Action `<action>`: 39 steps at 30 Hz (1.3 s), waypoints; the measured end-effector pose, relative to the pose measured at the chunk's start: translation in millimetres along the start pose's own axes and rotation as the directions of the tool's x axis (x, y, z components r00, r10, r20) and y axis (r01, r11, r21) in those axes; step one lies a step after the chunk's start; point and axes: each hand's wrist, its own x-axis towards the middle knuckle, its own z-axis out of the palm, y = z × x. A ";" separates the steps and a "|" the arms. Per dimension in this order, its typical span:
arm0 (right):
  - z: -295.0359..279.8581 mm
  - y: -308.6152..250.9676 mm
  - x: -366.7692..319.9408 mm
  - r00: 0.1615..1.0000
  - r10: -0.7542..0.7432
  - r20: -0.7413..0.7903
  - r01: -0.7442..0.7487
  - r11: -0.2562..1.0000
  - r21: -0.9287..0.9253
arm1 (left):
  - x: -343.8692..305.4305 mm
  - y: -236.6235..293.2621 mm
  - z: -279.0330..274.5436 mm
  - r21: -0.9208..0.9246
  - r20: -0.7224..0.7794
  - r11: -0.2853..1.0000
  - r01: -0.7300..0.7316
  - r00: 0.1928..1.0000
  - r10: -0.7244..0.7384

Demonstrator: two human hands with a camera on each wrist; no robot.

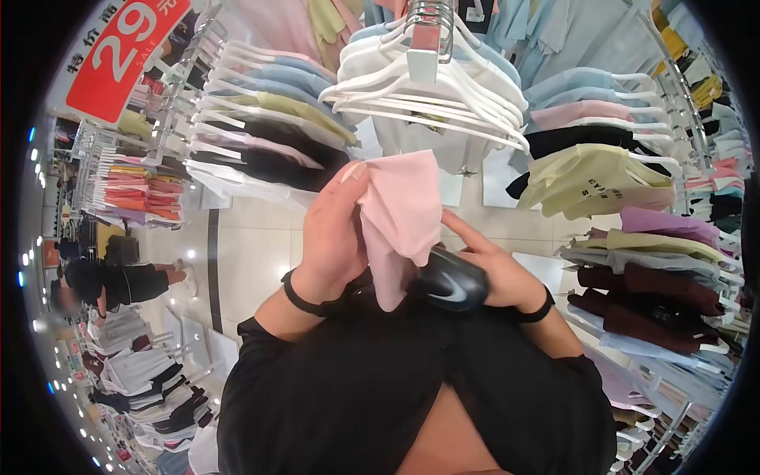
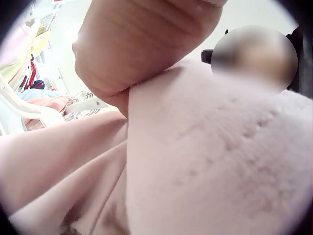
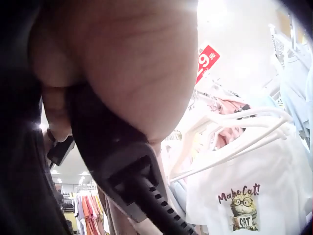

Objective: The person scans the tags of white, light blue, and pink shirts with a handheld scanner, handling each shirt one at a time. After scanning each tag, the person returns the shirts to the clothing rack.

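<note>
My left hand (image 1: 332,229) grips a folded pink cloth garment (image 1: 402,198) in front of my chest, thumb over its upper edge. Part of the cloth hangs below the fingers. Close up in the left wrist view, the pink fabric (image 2: 210,161) shows a line of small puckers. My right hand (image 1: 503,273) holds a black, rounded handheld device (image 1: 453,282) with a grey curved mark, right beside the garment's lower edge. The right wrist view shows its ribbed cord sleeve (image 3: 157,203) at the handle end. The right fingers are partly hidden.
White hangers (image 1: 435,95) hang on a rack straight ahead. Shirts on hangers line both sides, dark ones (image 1: 277,150) left and a yellow one (image 1: 594,180) right. A red sale sign (image 1: 127,59) stands upper left. Another person (image 1: 119,281) is farther off on the tiled floor (image 1: 257,253).
</note>
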 end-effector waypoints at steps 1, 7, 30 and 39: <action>3.7 7.1 5.3 0.999 -0.018 0.027 0.021 0.996 -0.087 | -2.1 2.4 2.2 0.012 -0.025 1.000 -0.012 1.000 0.012; -17.0 0.8 -0.6 0.962 0.265 -0.071 -0.227 0.914 0.336 | -0.9 24.1 -35.7 0.334 -0.059 0.940 -0.068 0.994 0.093; -33.8 -20.0 -14.1 0.985 0.172 0.000 -0.171 0.976 0.132 | -12.3 -63.9 -95.2 0.900 0.435 -0.056 -0.433 0.883 0.178; -44.3 -11.9 -14.9 0.980 0.165 -0.115 -0.171 0.984 -0.046 | -24.0 -69.9 -78.3 0.700 -0.029 0.691 -0.179 0.960 0.279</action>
